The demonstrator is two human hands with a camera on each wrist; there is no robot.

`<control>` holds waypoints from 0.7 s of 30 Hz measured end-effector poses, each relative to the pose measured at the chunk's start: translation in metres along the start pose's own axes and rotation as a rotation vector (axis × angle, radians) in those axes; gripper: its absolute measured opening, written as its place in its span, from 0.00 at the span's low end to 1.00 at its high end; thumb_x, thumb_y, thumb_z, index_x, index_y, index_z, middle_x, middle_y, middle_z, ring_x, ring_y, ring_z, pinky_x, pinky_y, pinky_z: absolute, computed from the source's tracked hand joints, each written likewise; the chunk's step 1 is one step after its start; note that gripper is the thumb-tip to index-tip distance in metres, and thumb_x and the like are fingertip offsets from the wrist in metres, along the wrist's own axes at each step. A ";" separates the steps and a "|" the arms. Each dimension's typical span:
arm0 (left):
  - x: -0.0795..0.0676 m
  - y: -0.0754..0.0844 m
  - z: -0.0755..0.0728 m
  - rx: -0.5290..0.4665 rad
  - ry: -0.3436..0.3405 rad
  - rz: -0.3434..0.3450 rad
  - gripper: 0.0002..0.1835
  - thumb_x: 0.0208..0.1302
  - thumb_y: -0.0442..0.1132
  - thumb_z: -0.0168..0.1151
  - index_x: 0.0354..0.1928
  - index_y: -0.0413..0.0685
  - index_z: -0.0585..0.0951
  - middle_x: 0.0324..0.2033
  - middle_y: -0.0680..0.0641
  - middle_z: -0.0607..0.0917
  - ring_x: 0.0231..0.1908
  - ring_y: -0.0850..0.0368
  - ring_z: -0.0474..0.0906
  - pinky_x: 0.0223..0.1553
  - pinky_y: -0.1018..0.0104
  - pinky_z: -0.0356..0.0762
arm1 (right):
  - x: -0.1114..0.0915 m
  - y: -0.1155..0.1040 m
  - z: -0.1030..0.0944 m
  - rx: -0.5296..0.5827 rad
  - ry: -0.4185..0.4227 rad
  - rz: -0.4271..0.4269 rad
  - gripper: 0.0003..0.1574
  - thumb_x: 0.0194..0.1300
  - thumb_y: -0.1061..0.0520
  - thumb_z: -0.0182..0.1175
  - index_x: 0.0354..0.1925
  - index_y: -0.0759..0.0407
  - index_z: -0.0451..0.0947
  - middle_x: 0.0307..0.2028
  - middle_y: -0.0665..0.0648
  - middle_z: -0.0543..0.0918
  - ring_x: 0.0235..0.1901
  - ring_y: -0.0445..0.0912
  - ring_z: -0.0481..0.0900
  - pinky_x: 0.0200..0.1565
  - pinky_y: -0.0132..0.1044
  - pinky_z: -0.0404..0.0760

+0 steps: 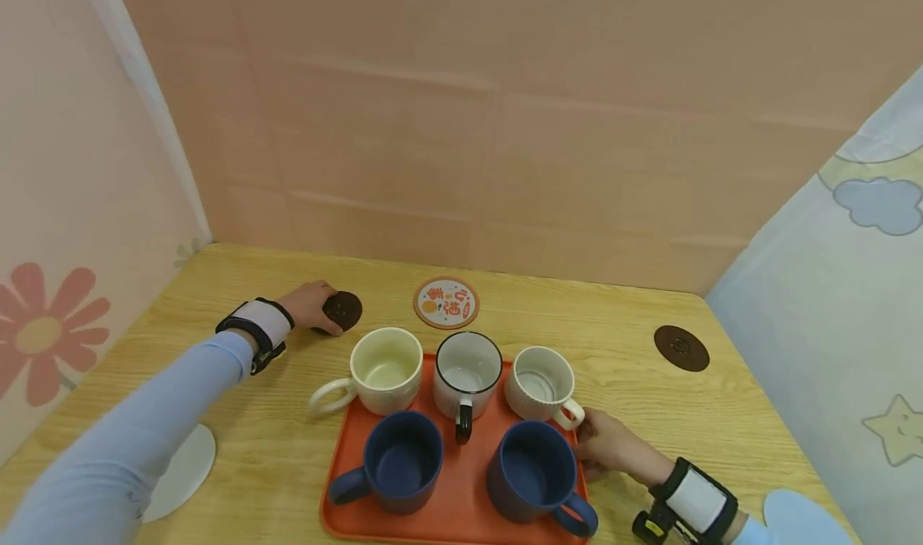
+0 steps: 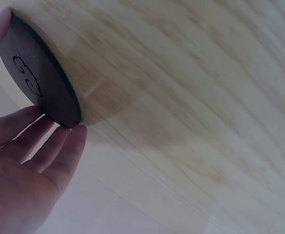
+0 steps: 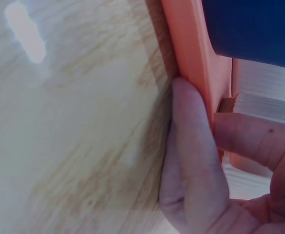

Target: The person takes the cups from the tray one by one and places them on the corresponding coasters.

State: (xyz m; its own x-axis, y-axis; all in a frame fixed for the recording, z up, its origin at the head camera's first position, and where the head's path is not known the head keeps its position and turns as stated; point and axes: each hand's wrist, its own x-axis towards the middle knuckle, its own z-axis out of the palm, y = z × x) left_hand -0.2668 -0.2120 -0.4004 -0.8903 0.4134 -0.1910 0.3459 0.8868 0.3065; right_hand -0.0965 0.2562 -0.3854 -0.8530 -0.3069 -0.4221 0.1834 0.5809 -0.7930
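My left hand (image 1: 308, 307) pinches a dark brown round coaster (image 2: 37, 73) between thumb and fingertips, at its edge. In the left wrist view the coaster stands tilted against the wood, with a cloud-like mark on its face. My right hand (image 1: 609, 445) grips the right rim of an orange tray (image 3: 193, 48), thumb on the inner side and fingers outside. On the tray stand a cream mug (image 1: 385, 369), a white mug with black rim and handle (image 1: 467, 369), a small white ribbed cup (image 1: 539, 385) and two navy mugs (image 1: 402, 465) (image 1: 532, 473).
A printed coaster with an orange border (image 1: 446, 303) lies behind the tray. Another brown coaster (image 1: 681, 349) is at the far right. A white round piece (image 1: 183, 473) lies at left, a pale blue one (image 1: 804, 517) at right. Cloth panels enclose the wooden table (image 1: 274, 449).
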 end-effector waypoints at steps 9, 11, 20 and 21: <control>0.015 0.013 0.003 0.006 0.003 -0.011 0.44 0.48 0.51 0.68 0.57 0.23 0.64 0.56 0.26 0.65 0.56 0.30 0.62 0.56 0.44 0.62 | 0.001 0.001 0.000 0.013 -0.004 0.018 0.26 0.50 0.66 0.62 0.46 0.77 0.65 0.25 0.57 0.75 0.19 0.46 0.78 0.21 0.42 0.80; 0.018 0.015 0.004 0.007 0.003 -0.002 0.43 0.49 0.51 0.68 0.58 0.23 0.64 0.56 0.26 0.65 0.56 0.30 0.61 0.56 0.44 0.62 | 0.001 0.001 0.000 0.027 -0.011 0.030 0.26 0.51 0.66 0.62 0.46 0.77 0.64 0.26 0.58 0.75 0.20 0.46 0.79 0.22 0.42 0.80; 0.026 0.026 0.005 0.000 0.009 0.020 0.43 0.51 0.50 0.66 0.58 0.23 0.63 0.57 0.25 0.64 0.57 0.29 0.60 0.57 0.43 0.61 | 0.001 0.002 0.002 0.033 -0.020 0.004 0.30 0.51 0.65 0.63 0.49 0.78 0.64 0.27 0.57 0.77 0.21 0.47 0.79 0.23 0.42 0.80; 0.027 0.027 0.005 -0.001 0.011 0.022 0.42 0.51 0.50 0.66 0.59 0.23 0.63 0.57 0.25 0.63 0.57 0.29 0.59 0.57 0.43 0.61 | 0.001 0.002 0.003 0.030 -0.017 0.004 0.30 0.51 0.65 0.64 0.48 0.78 0.64 0.27 0.57 0.77 0.21 0.47 0.79 0.22 0.42 0.80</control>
State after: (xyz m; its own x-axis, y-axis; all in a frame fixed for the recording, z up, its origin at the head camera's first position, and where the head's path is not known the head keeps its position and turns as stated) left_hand -0.2801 -0.1758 -0.4025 -0.8860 0.4300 -0.1737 0.3648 0.8774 0.3115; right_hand -0.0956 0.2553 -0.3886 -0.8438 -0.3172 -0.4328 0.2020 0.5594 -0.8039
